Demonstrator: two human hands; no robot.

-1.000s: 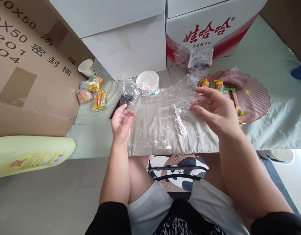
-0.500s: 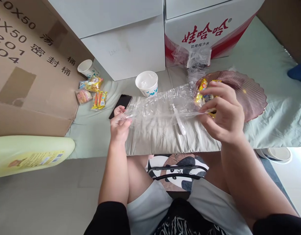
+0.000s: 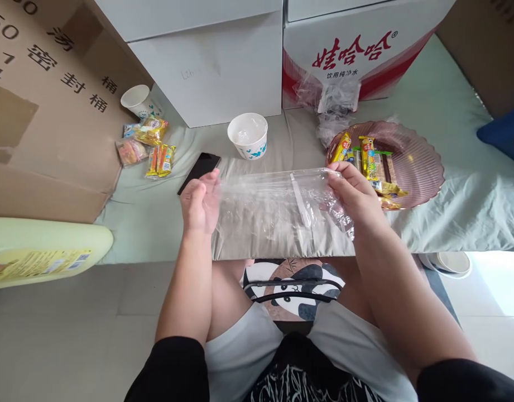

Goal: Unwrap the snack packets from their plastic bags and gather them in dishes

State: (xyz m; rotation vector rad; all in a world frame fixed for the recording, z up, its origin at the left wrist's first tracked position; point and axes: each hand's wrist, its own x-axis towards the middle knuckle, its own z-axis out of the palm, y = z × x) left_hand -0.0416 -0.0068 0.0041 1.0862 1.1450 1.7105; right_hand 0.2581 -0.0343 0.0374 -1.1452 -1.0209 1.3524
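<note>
A clear plastic bag (image 3: 260, 209) stretches between my two hands over the cloth-covered surface. My left hand (image 3: 199, 205) grips its left end, thumb up and fingers curled, with film lying over part of the hand. At the other end, my right hand (image 3: 355, 190) pinches the bag's upper edge, and loose film hangs below the fingers. Through the film shows a white pen-like cutter (image 3: 301, 200) lying on the cloth. Just behind my left hand is a dark phone (image 3: 203, 166). Beyond the bag stands a white paper cup (image 3: 248, 137) with clear plastic inside.
Right of my right hand sits a pink ribbed plate (image 3: 424, 167) holding several wrapped snacks (image 3: 368, 156). More snack packets (image 3: 152, 131) and another paper cup (image 3: 139, 100) lie far left by a cardboard box (image 3: 72, 139). White boxes (image 3: 223, 72) and crumpled plastic (image 3: 336, 109) are behind.
My right hand has moved down and left, now pinching the bag's upper edge. The bag has turned, its film hanging lower over the cutter. More of the plate's snacks shows.
</note>
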